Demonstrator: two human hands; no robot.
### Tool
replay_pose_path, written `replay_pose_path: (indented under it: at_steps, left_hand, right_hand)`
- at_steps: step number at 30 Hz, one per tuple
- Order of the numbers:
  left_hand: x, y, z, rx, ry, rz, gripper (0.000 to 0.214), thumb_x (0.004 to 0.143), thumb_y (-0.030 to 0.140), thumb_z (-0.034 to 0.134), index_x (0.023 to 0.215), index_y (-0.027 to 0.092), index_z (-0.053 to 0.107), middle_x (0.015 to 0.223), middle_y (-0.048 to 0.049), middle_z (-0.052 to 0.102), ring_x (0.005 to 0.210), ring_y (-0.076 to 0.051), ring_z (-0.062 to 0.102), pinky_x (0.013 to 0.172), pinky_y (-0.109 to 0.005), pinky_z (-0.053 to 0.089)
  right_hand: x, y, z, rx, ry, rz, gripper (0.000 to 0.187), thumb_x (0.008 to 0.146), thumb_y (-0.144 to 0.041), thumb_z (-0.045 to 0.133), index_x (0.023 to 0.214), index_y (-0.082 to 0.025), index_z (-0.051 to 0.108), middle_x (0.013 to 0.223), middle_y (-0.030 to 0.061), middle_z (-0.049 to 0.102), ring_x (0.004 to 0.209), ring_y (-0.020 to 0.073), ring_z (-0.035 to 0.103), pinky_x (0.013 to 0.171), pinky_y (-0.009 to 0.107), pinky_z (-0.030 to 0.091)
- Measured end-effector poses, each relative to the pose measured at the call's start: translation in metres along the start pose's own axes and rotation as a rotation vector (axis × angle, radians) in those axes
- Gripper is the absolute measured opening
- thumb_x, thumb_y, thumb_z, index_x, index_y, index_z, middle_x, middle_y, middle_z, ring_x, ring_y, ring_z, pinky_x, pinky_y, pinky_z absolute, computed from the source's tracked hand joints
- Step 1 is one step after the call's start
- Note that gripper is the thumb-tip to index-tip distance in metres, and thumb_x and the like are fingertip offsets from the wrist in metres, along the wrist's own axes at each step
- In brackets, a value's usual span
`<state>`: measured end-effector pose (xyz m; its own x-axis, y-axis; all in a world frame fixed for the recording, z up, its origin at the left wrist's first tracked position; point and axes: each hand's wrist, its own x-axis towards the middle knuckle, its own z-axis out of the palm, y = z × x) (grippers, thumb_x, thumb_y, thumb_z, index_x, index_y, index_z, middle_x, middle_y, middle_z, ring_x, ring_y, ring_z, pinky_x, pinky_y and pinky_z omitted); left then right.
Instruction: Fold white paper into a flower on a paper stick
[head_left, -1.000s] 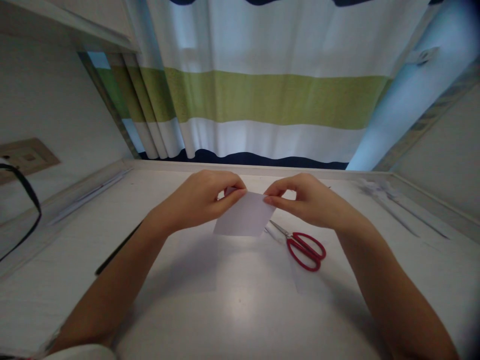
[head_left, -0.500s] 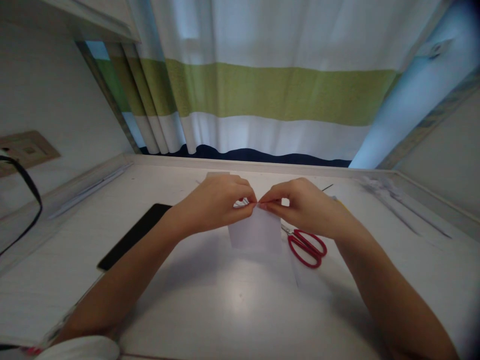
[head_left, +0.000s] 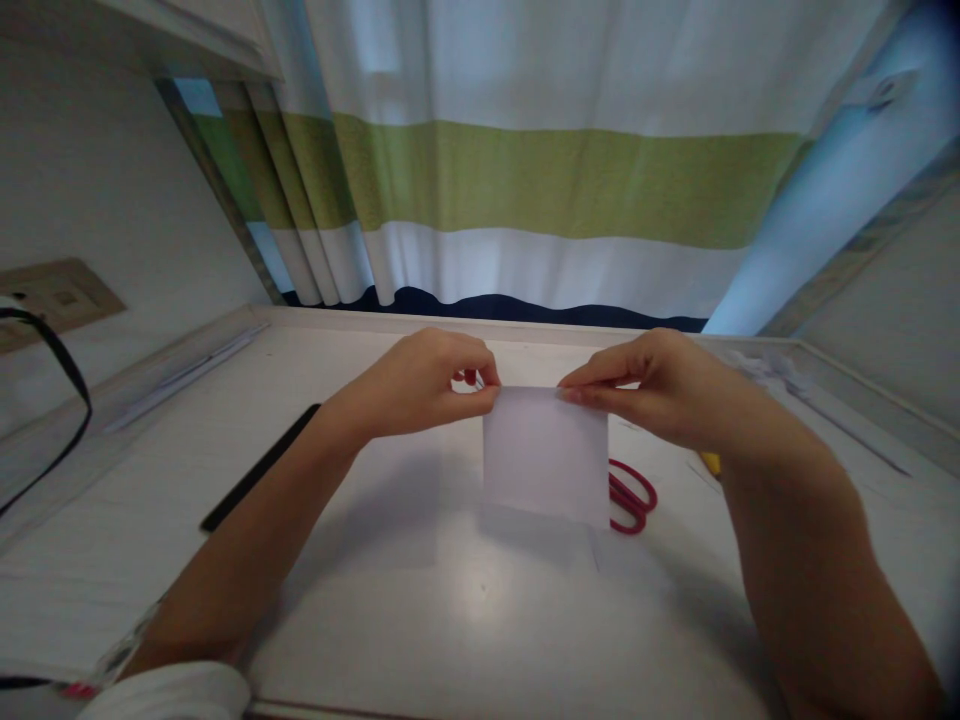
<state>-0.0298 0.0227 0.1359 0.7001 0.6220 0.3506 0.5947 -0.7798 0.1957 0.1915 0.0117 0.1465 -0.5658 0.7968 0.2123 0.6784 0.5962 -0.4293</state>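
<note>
A small white sheet of paper [head_left: 545, 455] hangs above the white desk [head_left: 450, 610], held up by its top edge. My left hand [head_left: 420, 385] pinches the sheet's top left corner. My right hand [head_left: 652, 385] pinches its top right corner. Both hands are closed on the paper, thumbs against forefingers. Red-handled scissors [head_left: 634, 497] lie on the desk just behind the sheet's right edge, partly hidden by it. Something small and red [head_left: 469, 377] shows behind my left fingers; I cannot make out what it is.
A flat black object [head_left: 259, 468] lies on the desk to the left. A black cord [head_left: 52, 420] hangs at the far left near a wall socket. A striped curtain [head_left: 540, 180] closes the back. A yellow bit [head_left: 711, 463] peeks under my right wrist.
My hands have moved apart along the paper's top edge, from pinching close together at its middle to holding the two corners. The sheet now hangs wider and squarer, covering more of the scissors.
</note>
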Motion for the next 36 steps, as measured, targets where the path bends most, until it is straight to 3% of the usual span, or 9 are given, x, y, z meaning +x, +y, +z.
replay_pose_path:
  at_steps: [4,7,11,13,15,18,25,36]
  left_hand:
    - [-0.004,-0.019,-0.005,0.111,0.053,-0.088,0.012,0.072,0.022,0.051,0.071,0.015,0.061,0.070,-0.0011,0.061,0.065,-0.012,0.054,0.061,-0.023,0.040]
    - [-0.006,-0.033,-0.006,0.172,0.169,-0.227,0.013,0.070,0.026,0.054,0.069,0.016,0.062,0.067,-0.0012,0.061,0.063,-0.013,0.055,0.059,-0.023,0.041]
    - [-0.001,-0.024,0.003,-0.211,0.277,-0.209,0.023,0.077,0.034,0.051,0.086,0.017,0.063,0.082,-0.0019,0.064,0.073,-0.012,0.058,0.061,-0.020,0.046]
    - [0.003,-0.011,0.011,-0.375,0.202,-0.136,0.028,0.073,0.035,0.057,0.095,0.017,0.060,0.091,-0.0023,0.064,0.079,-0.012,0.059,0.065,-0.019,0.047]
    - [0.006,0.001,0.018,-0.404,0.159,-0.101,0.020,0.074,0.031,0.057,0.086,0.015,0.063,0.081,-0.0015,0.065,0.073,-0.011,0.059,0.065,-0.019,0.046]
    - [0.007,0.012,0.022,-0.338,0.173,-0.108,0.014,0.077,0.025,0.054,0.077,0.015,0.064,0.070,0.0000,0.065,0.064,-0.009,0.057,0.058,-0.017,0.044]
    - [0.005,0.017,0.021,0.026,0.173,-0.062,0.014,0.078,0.024,0.051,0.078,0.015,0.062,0.072,-0.0026,0.063,0.068,-0.013,0.056,0.059,-0.023,0.040]
    - [0.003,0.015,0.013,0.166,0.177,-0.013,0.012,0.079,0.019,0.047,0.080,0.015,0.058,0.079,-0.0023,0.060,0.073,-0.014,0.054,0.061,-0.023,0.038]
  right_hand:
    - [-0.003,0.007,-0.005,0.005,0.027,0.037,0.019,0.073,-0.024,0.052,0.077,-0.019,0.070,0.068,-0.0008,0.069,0.056,0.0133,0.059,0.051,0.022,0.045]
    - [-0.006,0.012,-0.009,0.010,0.113,0.110,0.017,0.070,-0.024,0.055,0.076,-0.019,0.070,0.073,0.0009,0.069,0.061,0.0160,0.061,0.053,0.024,0.047]
    - [-0.001,0.010,-0.004,0.019,0.067,0.101,0.017,0.072,-0.026,0.054,0.076,-0.019,0.070,0.069,0.0002,0.069,0.057,0.0140,0.060,0.052,0.023,0.046]
    - [0.002,0.006,0.001,0.030,0.019,0.057,0.018,0.073,-0.024,0.053,0.077,-0.020,0.069,0.068,-0.0009,0.068,0.057,0.0125,0.060,0.053,0.022,0.045]
    - [0.005,0.004,0.005,0.031,-0.001,0.022,0.018,0.075,-0.024,0.051,0.078,-0.021,0.069,0.069,-0.0012,0.068,0.058,0.0121,0.060,0.054,0.022,0.045]
    - [0.006,0.002,0.010,0.006,0.048,-0.001,0.018,0.075,-0.026,0.051,0.080,-0.021,0.068,0.073,-0.0010,0.068,0.063,0.0128,0.060,0.058,0.023,0.045]
    - [0.006,-0.009,0.019,-0.116,0.147,-0.026,0.017,0.073,-0.020,0.050,0.077,-0.020,0.066,0.073,0.0011,0.066,0.070,0.0158,0.060,0.066,0.026,0.045]
    - [0.005,-0.009,0.014,-0.017,0.113,0.020,0.015,0.070,-0.021,0.052,0.071,-0.019,0.066,0.070,0.0010,0.067,0.066,0.0156,0.061,0.063,0.026,0.046]
